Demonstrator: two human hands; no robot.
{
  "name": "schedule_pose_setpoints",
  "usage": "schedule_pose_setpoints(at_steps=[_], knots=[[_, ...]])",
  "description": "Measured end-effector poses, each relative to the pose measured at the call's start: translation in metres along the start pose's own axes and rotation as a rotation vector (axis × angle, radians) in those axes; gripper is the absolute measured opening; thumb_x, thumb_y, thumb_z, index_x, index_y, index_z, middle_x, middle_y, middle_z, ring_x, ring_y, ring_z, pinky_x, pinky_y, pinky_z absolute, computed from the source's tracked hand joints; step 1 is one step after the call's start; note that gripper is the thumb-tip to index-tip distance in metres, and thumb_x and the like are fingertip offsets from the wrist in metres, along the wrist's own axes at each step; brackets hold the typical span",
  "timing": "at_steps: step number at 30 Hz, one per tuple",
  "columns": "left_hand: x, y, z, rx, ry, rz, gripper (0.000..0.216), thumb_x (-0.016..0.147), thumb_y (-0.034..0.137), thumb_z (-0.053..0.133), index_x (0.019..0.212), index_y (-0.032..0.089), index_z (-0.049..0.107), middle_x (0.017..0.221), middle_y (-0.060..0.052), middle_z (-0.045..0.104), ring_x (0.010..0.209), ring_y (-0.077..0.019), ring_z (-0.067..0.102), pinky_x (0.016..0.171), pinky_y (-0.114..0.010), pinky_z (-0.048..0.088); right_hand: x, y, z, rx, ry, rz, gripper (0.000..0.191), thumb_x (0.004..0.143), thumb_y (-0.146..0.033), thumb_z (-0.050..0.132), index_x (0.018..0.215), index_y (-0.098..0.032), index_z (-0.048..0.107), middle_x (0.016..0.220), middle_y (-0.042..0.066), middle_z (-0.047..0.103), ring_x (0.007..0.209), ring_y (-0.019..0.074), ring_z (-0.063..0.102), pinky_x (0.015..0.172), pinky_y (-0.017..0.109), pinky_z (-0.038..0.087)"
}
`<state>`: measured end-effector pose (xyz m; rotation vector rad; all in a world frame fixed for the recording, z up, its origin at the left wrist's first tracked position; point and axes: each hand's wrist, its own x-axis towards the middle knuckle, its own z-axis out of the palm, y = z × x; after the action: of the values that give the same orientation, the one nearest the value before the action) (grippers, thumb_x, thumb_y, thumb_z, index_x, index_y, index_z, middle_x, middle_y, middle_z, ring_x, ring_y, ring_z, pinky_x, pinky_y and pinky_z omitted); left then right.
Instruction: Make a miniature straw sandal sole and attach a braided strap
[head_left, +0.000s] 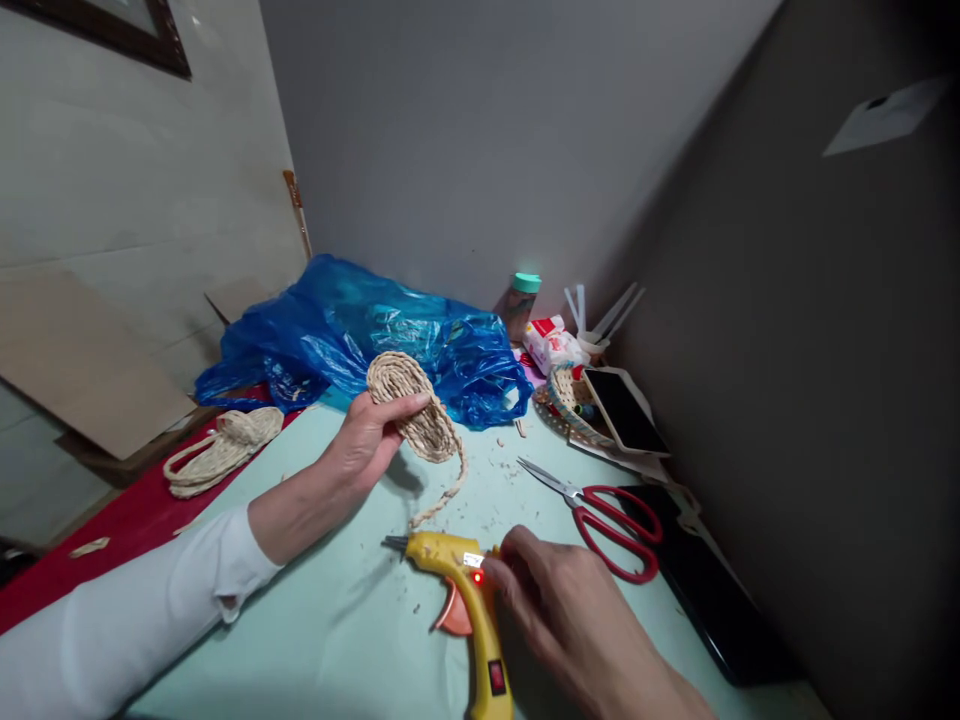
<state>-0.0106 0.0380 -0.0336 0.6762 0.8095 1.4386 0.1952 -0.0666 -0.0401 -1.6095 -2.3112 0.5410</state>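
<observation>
My left hand (pixel 367 440) holds up a flat oval coil of braided straw cord (pixel 409 400), thumb pressed on its face. The cord's loose end hangs toward the table. Below it is a yellow hot glue gun (pixel 450 555), its nozzle pointing left, with an orange trigger and a lit red light. My right hand (pixel 562 600) is closed at the gun's rear end, thumb and fingers pinched there; the fingertips are partly hidden. Beyond that hand lie red-handled scissors (pixel 600 510), blades slightly apart.
A blue plastic bag (pixel 360 320) fills the back of the pale green tabletop (pixel 300 600). At left lies a bundle of cord (pixel 225 450) on red cloth. On the right are a basket (pixel 574 400), a tablet-like device (pixel 626 405), a jar (pixel 521 305) and a long black object (pixel 712 580).
</observation>
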Motion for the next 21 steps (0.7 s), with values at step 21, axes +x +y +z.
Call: schedule_pose_setpoints(at_steps=[21], knots=[[0.008, -0.001, -0.001, -0.012, 0.018, -0.069, 0.021, 0.060, 0.011, 0.082, 0.076, 0.013, 0.067, 0.076, -0.002, 0.071, 0.070, -0.0147, 0.067, 0.076, -0.028, 0.057, -0.021, -0.002, 0.045, -0.094, 0.081, -0.017, 0.032, 0.087, -0.029, 0.050, 0.116, -0.022, 0.038, 0.068, 0.000, 0.067, 0.047, 0.0208, 0.063, 0.042, 0.028, 0.036]])
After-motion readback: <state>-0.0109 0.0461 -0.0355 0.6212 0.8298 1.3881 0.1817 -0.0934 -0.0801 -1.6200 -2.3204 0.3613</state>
